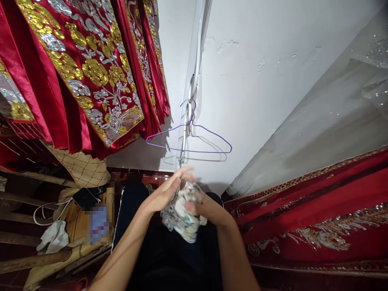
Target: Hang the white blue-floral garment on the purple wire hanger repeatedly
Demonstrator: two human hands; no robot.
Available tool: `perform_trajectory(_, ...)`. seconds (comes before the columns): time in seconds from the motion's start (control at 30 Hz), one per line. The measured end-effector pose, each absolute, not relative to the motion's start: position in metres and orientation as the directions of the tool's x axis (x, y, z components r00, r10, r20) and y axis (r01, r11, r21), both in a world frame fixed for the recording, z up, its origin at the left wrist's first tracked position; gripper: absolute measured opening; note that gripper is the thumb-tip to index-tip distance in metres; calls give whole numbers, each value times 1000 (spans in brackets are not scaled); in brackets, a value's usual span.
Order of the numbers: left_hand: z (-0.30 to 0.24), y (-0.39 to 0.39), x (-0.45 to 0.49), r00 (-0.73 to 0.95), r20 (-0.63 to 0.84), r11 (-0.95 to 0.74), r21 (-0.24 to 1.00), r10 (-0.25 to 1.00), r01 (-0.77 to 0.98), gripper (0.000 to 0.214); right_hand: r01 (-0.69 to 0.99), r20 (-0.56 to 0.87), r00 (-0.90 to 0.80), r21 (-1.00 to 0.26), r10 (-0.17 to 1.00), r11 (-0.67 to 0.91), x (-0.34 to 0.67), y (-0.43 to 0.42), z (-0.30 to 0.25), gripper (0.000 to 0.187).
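Observation:
A crumpled white patterned cloth (183,220) with green and yellowish patches is bunched above my lap. My right hand (204,208) grips it from the right, with the thumb across its front and the other fingers hidden behind. On the cloth's upper left is my left hand (166,192), its fingers stretched out and blurred at the tips; whether its palm presses on the cloth I cannot tell. Just beyond both hands, a purple wire hanger (209,151) hangs from a white metal stand (197,52) against the wall.
Red garments with gold and silver embroidery (100,72) hang at upper left. A bamboo chair (110,210) at lower left holds a white cable, a white cloth (56,236) and a dark item. Sheer pale fabric (327,109) and a red embroidered garment (318,202) line the right side.

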State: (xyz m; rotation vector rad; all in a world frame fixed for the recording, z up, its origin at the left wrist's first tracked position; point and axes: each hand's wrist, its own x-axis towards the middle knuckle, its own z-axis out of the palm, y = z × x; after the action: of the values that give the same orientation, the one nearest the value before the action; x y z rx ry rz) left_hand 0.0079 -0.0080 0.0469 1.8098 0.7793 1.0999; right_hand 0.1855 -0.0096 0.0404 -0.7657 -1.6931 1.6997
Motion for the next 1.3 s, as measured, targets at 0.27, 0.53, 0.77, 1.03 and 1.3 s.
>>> perform_trajectory(0.27,2,13,-46,451,70,-376,672,890,638,40,321,330,-253,-858,909,401,238,71,96,8)
perform_trajectory(0.53,37,11,-89,227,213,-300,433,950,850,22,230,377,-128,-889,918,397,173,158,15,28)
perform_trajectory(0.77,26,34,-143,237,-133,-206,212,962,955,19,362,353,-180,-844,918,396,205,115,-7,17)
perform_trajectory(1.03,62,60,-125,244,330,-377,439,912,816,27,332,382,-127,-853,916,402,208,90,0,12)
perform_trajectory(1.3,107,87,-73,176,617,-533,458,767,712,49,256,383,-265,-857,885,448,192,75,18,22)
